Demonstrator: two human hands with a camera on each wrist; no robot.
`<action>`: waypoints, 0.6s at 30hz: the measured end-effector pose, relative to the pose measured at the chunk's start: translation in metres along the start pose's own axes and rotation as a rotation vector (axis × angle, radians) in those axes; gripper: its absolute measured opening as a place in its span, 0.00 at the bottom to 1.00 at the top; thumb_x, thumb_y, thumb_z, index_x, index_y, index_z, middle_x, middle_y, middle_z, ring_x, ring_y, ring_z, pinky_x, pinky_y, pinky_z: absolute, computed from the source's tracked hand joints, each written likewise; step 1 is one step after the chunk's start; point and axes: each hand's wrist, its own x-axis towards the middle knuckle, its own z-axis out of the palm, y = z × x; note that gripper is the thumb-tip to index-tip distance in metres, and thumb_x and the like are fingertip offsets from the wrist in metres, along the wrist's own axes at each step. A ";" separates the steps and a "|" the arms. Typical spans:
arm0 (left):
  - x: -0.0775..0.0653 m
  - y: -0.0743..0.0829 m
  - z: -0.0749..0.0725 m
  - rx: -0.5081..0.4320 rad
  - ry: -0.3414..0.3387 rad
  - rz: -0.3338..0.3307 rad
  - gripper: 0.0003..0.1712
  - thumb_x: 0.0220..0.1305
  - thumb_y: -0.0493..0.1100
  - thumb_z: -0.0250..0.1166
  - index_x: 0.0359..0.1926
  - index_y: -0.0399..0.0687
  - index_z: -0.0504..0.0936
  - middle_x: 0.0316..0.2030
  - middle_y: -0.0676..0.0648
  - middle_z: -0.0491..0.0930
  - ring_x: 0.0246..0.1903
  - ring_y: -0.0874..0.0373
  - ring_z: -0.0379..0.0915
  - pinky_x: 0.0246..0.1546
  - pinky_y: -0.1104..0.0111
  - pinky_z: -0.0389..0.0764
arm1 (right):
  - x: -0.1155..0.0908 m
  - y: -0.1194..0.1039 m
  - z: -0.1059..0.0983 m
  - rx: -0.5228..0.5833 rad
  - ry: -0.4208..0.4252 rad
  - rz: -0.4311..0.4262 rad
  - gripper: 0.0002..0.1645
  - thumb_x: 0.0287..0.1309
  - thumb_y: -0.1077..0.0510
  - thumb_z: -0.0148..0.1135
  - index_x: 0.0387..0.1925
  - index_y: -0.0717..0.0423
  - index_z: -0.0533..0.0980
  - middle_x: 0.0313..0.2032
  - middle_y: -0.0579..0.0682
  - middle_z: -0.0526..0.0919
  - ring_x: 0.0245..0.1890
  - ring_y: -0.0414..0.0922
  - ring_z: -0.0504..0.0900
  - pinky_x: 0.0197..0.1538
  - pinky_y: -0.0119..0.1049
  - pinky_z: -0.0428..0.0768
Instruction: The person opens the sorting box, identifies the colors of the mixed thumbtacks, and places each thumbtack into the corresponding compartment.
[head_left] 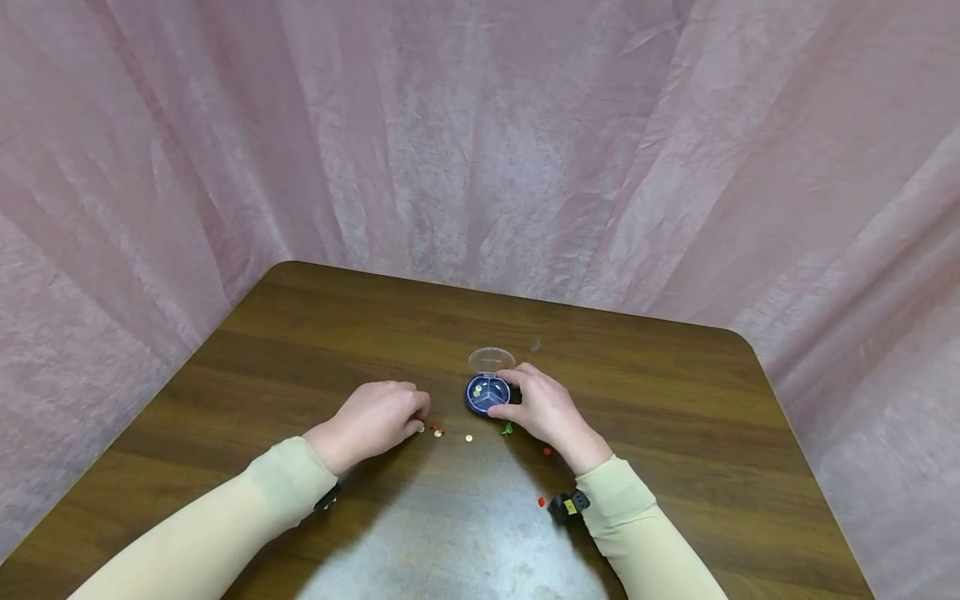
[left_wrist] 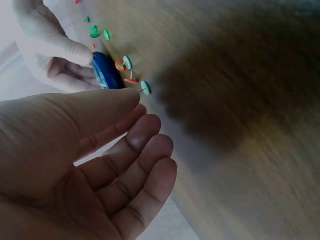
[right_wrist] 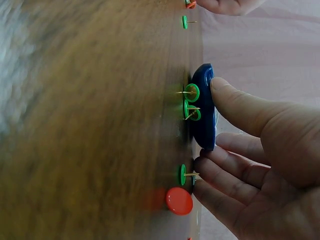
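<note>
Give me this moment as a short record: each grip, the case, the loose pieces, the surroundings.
Left grip: thumb tip at a tack; whether pinched, cannot tell
Right grip: holds the blue case, thumb on its near side in the head view
Lid: clear, open
Case contents: small pale pieces in the left compartment, head view
Loose pieces: red tacks and green tacks, among others
Surface: brown wood-grain table
Backdrop: pink curtain
</note>
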 end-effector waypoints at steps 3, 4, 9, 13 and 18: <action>-0.001 -0.001 0.001 0.006 0.007 0.008 0.12 0.52 0.42 0.73 0.24 0.58 0.76 0.23 0.59 0.72 0.25 0.60 0.73 0.25 0.64 0.74 | 0.001 0.000 0.000 -0.002 0.002 0.000 0.38 0.49 0.40 0.75 0.60 0.50 0.79 0.45 0.46 0.81 0.45 0.44 0.80 0.50 0.40 0.75; -0.002 -0.001 0.002 0.007 0.012 0.013 0.12 0.52 0.41 0.73 0.24 0.58 0.76 0.23 0.59 0.72 0.25 0.60 0.73 0.25 0.65 0.73 | 0.001 0.000 0.000 -0.004 0.004 0.000 0.38 0.49 0.40 0.75 0.60 0.50 0.79 0.45 0.46 0.81 0.45 0.44 0.80 0.50 0.40 0.75; -0.003 -0.002 0.004 0.013 0.032 0.029 0.13 0.51 0.38 0.70 0.22 0.59 0.75 0.22 0.61 0.69 0.23 0.63 0.69 0.23 0.68 0.71 | 0.001 0.001 0.000 -0.006 -0.002 0.003 0.38 0.49 0.40 0.75 0.60 0.50 0.79 0.46 0.46 0.81 0.46 0.43 0.79 0.50 0.40 0.75; -0.003 -0.002 0.007 0.005 0.037 0.030 0.14 0.51 0.37 0.70 0.22 0.60 0.74 0.22 0.62 0.68 0.23 0.63 0.69 0.23 0.68 0.71 | 0.001 0.001 0.001 -0.006 -0.002 0.001 0.38 0.49 0.40 0.75 0.61 0.50 0.79 0.47 0.46 0.81 0.47 0.44 0.80 0.51 0.40 0.75; -0.003 -0.002 0.008 -0.021 0.037 0.040 0.13 0.52 0.38 0.71 0.24 0.59 0.75 0.23 0.61 0.69 0.24 0.63 0.69 0.24 0.68 0.71 | 0.001 0.001 0.000 -0.001 0.000 0.000 0.38 0.49 0.40 0.75 0.60 0.51 0.79 0.47 0.46 0.81 0.47 0.45 0.80 0.51 0.40 0.75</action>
